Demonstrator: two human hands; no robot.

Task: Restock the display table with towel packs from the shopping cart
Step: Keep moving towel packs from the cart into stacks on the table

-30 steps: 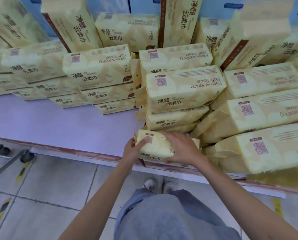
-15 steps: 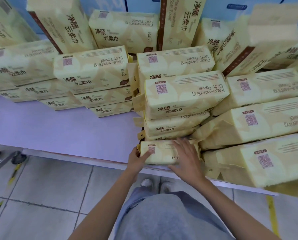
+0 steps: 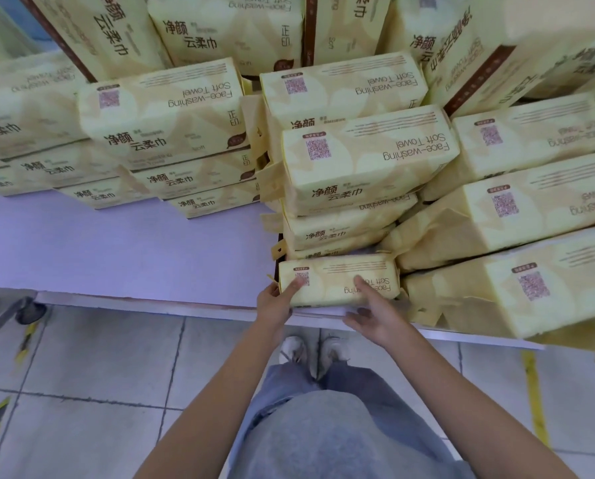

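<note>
Your right forefinger [image 3: 362,284] is lying straight on top of the pack [image 3: 327,276]. The other fingers of the right hand [image 3: 375,314] are hanging loose and spread, gripping nothing. One second ago this whole palm was covering the pack. Now it is drawing back toward you, and only this one fingertip is touching.

Your left thumb [image 3: 298,284] is resting flat beside the QR code. The left hand [image 3: 273,304] is staying at the left end of the pack, as before. Its other fingers are hidden, so I cannot tell if it is pinching or only steadying.

The pack itself is also sitting differently. Earlier it was partly over the front edge and a little turned. Now it is lying on the table [image 3: 116,254] just inside that edge, pushed in under the foot of the stack [image 3: 365,160], and its right end is touching the neighbour pack [image 3: 514,288].

In my judgement this pack is placed, and you are only needing to let go and return for the next one.

The pack is lying flat with the printed face up. Its long axis is running left to right, along the table edge, with the QR end at your left. The English print is reading upside down to you, the same as on the stack behind.
</note>
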